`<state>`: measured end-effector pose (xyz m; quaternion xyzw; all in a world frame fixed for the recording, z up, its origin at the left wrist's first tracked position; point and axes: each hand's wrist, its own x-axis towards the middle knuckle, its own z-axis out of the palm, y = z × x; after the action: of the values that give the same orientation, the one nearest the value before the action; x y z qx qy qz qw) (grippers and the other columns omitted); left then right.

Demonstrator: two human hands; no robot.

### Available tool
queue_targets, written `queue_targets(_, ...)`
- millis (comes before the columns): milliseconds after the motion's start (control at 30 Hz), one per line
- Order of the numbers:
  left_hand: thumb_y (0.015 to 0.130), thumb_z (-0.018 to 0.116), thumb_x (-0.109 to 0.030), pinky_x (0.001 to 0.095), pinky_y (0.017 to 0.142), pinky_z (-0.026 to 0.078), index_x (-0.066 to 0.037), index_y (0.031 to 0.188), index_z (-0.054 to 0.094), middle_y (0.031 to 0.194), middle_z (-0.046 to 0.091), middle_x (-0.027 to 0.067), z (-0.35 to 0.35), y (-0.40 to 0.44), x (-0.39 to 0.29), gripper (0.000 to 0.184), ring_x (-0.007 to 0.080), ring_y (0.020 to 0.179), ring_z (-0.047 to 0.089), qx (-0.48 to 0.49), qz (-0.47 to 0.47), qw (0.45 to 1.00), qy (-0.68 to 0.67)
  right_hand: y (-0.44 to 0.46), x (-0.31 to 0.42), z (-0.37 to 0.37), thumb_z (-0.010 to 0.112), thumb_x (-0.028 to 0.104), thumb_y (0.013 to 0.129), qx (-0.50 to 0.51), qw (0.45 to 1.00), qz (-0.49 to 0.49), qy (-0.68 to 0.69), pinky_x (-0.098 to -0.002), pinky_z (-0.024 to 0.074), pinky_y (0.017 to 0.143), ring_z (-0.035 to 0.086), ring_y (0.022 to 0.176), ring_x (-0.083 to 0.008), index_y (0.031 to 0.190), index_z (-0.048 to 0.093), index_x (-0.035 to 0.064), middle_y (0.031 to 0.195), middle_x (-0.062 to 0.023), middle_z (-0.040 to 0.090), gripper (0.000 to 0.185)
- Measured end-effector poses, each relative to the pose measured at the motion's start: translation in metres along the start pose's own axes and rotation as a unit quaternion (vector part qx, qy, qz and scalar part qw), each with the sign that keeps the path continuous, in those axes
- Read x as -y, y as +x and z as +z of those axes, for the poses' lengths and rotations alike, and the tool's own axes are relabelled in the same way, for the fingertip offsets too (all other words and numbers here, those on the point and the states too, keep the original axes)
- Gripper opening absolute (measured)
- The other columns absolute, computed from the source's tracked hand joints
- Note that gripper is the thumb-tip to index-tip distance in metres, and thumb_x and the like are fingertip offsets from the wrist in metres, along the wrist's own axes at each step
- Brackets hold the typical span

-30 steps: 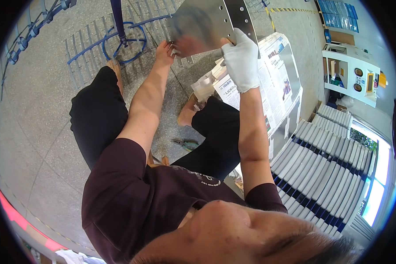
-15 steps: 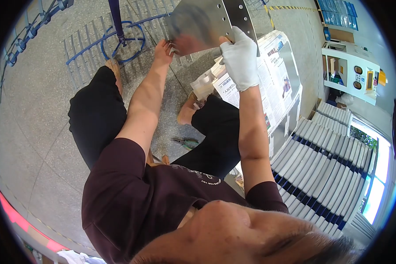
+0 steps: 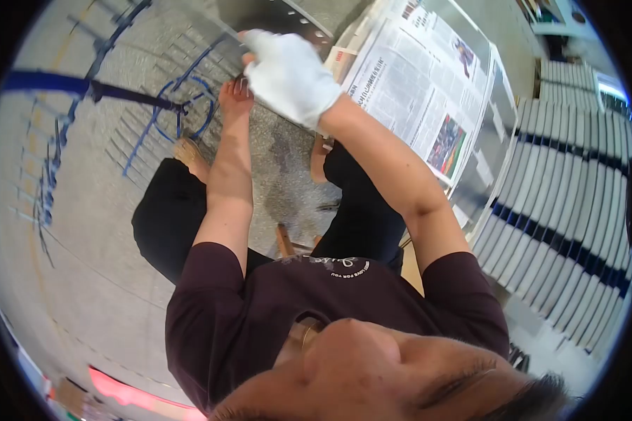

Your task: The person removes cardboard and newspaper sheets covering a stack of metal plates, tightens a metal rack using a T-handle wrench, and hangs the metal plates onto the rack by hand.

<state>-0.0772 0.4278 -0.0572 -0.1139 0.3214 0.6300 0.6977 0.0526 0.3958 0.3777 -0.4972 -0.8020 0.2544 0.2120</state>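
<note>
A flat metal panel (image 3: 263, 12), with a row of holes along one edge, is held out in front of me at the top of the view. My right hand (image 3: 293, 78), in a white glove with bare fingertips, grips its near side, the thumb lying along the edge. At the panel's lower left corner the bare fingers of my left hand (image 3: 236, 98) curl against the metal. The glove hides part of the panel, and its far end is blurred and cut off by the frame.
Newspaper sheets (image 3: 407, 84) cover a stack to my right. Beyond it stand rows of pale grey panels (image 3: 555, 175). A blue rack with metal prongs (image 3: 137, 151) and a blue post (image 3: 49, 83) stand at left. A wooden stool leg (image 3: 285, 241) shows between my legs.
Both hands and the panel have shifted left in view, the gloved hand most. The panel has tilted and shows less of its face. The camera view has turned as well.
</note>
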Motion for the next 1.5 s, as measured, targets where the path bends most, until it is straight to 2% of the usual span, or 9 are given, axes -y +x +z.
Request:
queue_targets(67, 0.096, 0.043, -0.037, 0.0433, 0.090, 0.041, -0.007, 0.127, 0.046, 0.122, 0.056, 0.0074, 0.014, -0.015, -0.002, 0.043, 0.0210, 0.110, 0.054, -0.037, -0.012, 0.998, 0.039, 0.000, -0.002, -0.003, 0.053, 0.010, 0.080, 0.020, 1.000, 0.001, 0.009, -0.0415, 0.0512, 0.076, 0.065, 0.083, -0.0369, 0.115, 0.058, -0.0027, 0.087, -0.0226, 0.066, 0.038)
queue_targets(233, 0.096, 0.043, -0.037, 0.0435, 0.091, 0.040, -0.007, 0.127, 0.046, 0.123, 0.055, 0.0076, 0.009, -0.073, -0.003, 0.044, 0.0215, 0.110, 0.053, -0.099, -0.033, 0.987, 0.122, -0.012, -0.009, 0.001, 0.052, 0.009, 0.079, -0.035, 0.995, -0.008, 0.095, -0.0421, 0.0509, 0.072, 0.064, 0.077, -0.0367, 0.113, 0.060, -0.0011, 0.081, -0.0213, 0.065, 0.037)
queue_targets(300, 0.095, 0.044, -0.037, 0.0435, 0.091, 0.040, -0.007, 0.127, 0.046, 0.123, 0.055, 0.0076, -0.006, -0.110, -0.005, 0.044, 0.0217, 0.111, 0.053, -0.122, -0.044, 0.979, 0.154, -0.016, -0.008, 0.001, 0.053, 0.009, 0.078, -0.045, 0.988, 0.012, 0.148, -0.0416, 0.0511, 0.072, 0.064, 0.081, -0.0353, 0.113, 0.058, -0.0011, 0.088, -0.0195, 0.066, 0.038)
queue_targets(367, 0.095, 0.044, -0.038, 0.0436, 0.091, 0.040, -0.007, 0.127, 0.046, 0.123, 0.054, 0.0077, -0.020, -0.148, -0.011, 0.044, 0.0218, 0.111, 0.052, -0.149, -0.060, 0.970, 0.184, -0.020, -0.009, 0.005, 0.051, 0.009, 0.077, -0.066, 0.981, 0.021, 0.180, -0.0434, 0.0525, 0.068, 0.066, 0.080, -0.0352, 0.094, 0.058, 0.0027, 0.087, -0.0182, 0.064, 0.020)
queue_targets(467, 0.095, 0.045, -0.038, 0.0436, 0.092, 0.040, -0.007, 0.127, 0.045, 0.124, 0.054, 0.0078, -0.038, -0.203, -0.030, 0.045, 0.0221, 0.111, 0.052, -0.191, -0.088, 0.947, 0.242, -0.025, -0.013, 0.012, 0.055, 0.010, 0.075, -0.093, 0.980, 0.013, 0.177, -0.0448, 0.0523, 0.063, 0.066, 0.078, -0.0370, 0.094, 0.058, 0.0002, 0.088, -0.0200, 0.063, 0.022)
queue_targets(500, 0.095, 0.045, -0.038, 0.0436, 0.092, 0.039, -0.007, 0.127, 0.045, 0.124, 0.054, 0.0079, -0.045, -0.224, -0.039, 0.045, 0.0222, 0.112, 0.052, -0.207, -0.098, 0.939, 0.255, -0.027, -0.009, 0.004, 0.057, 0.008, 0.073, -0.049, 0.984, 0.050, 0.163, -0.0423, 0.0507, 0.067, 0.064, 0.080, -0.0326, 0.103, 0.057, 0.0031, 0.091, -0.0148, 0.061, 0.030)
queue_targets(600, 0.095, 0.045, -0.038, 0.0437, 0.092, 0.039, -0.007, 0.127, 0.045, 0.124, 0.053, 0.0080, -0.049, -0.266, -0.065, 0.046, 0.0224, 0.112, 0.051, -0.240, -0.109, 0.923, 0.282, -0.029, -0.006, 0.008, 0.059, 0.010, 0.074, -0.070, 0.979, 0.046, 0.184, -0.0408, 0.0506, 0.063, 0.064, 0.075, -0.0301, 0.099, 0.057, 0.0022, 0.089, -0.0142, 0.060, 0.026)
queue_targets(933, 0.094, 0.047, -0.040, 0.0440, 0.093, 0.038, -0.007, 0.128, 0.045, 0.125, 0.052, 0.0084, -0.041, -0.262, -0.075, 0.047, 0.0233, 0.114, 0.049, -0.237, -0.134, 0.904, 0.330, -0.024, -0.010, 0.012, 0.060, 0.010, 0.073, -0.109, 0.976, 0.037, 0.183, -0.0407, 0.0504, 0.056, 0.065, 0.069, -0.0305, 0.095, 0.058, -0.0010, 0.088, -0.0158, 0.061, 0.025)
queue_targets(1500, 0.092, 0.049, -0.042, 0.0443, 0.095, 0.036, -0.007, 0.129, 0.044, 0.128, 0.050, 0.0090, -0.035, -0.272, -0.088, 0.051, 0.0248, 0.116, 0.046, -0.241, -0.152, 0.889, 0.359, -0.015, -0.016, 0.010, 0.061, 0.007, 0.070, -0.095, 0.974, 0.043, 0.203, -0.0428, 0.0512, 0.057, 0.066, 0.072, -0.0337, 0.092, 0.057, -0.0011, 0.085, -0.0166, 0.061, 0.023)
